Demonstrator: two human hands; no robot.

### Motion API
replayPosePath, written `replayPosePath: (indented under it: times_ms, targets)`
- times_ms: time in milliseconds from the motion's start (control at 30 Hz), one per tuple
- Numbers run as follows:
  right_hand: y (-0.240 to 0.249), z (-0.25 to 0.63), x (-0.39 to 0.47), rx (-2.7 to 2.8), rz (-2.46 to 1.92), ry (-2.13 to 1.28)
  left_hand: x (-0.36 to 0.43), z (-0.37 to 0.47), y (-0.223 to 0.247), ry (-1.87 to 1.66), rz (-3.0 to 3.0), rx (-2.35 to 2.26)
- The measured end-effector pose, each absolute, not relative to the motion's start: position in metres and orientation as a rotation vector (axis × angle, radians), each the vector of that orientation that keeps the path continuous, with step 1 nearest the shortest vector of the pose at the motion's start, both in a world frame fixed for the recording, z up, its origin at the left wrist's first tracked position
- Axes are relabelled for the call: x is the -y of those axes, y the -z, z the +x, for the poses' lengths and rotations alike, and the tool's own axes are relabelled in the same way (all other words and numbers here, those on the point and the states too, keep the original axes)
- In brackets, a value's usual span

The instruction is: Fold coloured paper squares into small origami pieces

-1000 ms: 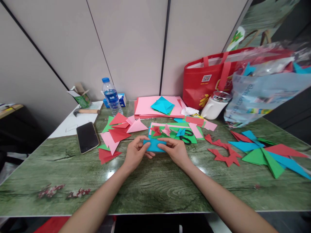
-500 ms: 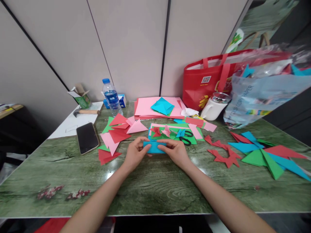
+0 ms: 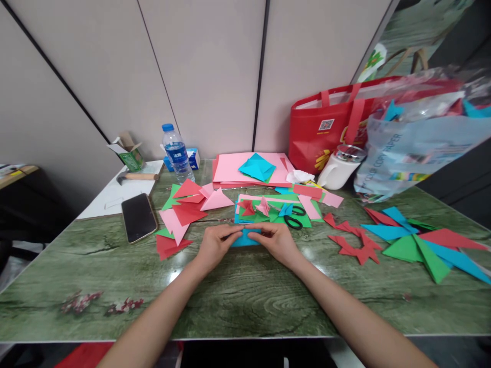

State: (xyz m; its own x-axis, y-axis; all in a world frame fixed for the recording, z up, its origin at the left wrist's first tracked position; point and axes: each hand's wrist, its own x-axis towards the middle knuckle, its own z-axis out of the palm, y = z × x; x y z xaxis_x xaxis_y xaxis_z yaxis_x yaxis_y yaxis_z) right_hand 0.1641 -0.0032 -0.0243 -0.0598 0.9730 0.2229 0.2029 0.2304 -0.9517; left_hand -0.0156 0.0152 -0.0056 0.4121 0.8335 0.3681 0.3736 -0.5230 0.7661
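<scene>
A folded blue sheet of paper [image 3: 246, 238] is held low over the green table between both my hands. My left hand [image 3: 217, 244] pinches its left part, thumb on the near face and fingers behind the top edge. On the other side my right hand [image 3: 279, 242] grips it the same way, and the fingertips of both hands nearly meet along the top. Most of the paper's ends are hidden by the hands. Just beyond lie black-handled scissors [image 3: 293, 222] and small folded paper pieces, one of them a pink flower-like shape [image 3: 263, 206], on stacked coloured sheets.
Loose paper triangles [image 3: 187, 210] and a phone [image 3: 138, 218] lie left, with a hammer [image 3: 138, 176] and water bottle [image 3: 177, 153] behind. A red zigzag cut-out [image 3: 358, 245], folded paper blades [image 3: 416, 250], a white mug [image 3: 339, 169] and a red bag [image 3: 307, 135] are right.
My left hand has slid inward along the blue paper, covering more of it, and its fingertips are now closer to my right hand. The other things lie as before.
</scene>
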Motion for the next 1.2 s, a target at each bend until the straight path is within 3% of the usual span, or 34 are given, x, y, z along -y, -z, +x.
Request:
replayPosePath:
  times_ms: [500,900,1200]
  targets:
    - [0.023,0.164,0.006,1.668,-1.121,-0.784,-0.015,-0.014,0.008,-0.929,2.003,-1.138]
    - [0.026,0.164,0.004,1.516,-1.173,-1.022,-0.015,-0.018,0.016,-1.029,2.471,-0.942]
    - [0.028,0.164,0.003,1.511,-1.162,-1.076,-0.014,-0.016,0.01,-0.938,2.314,-0.981]
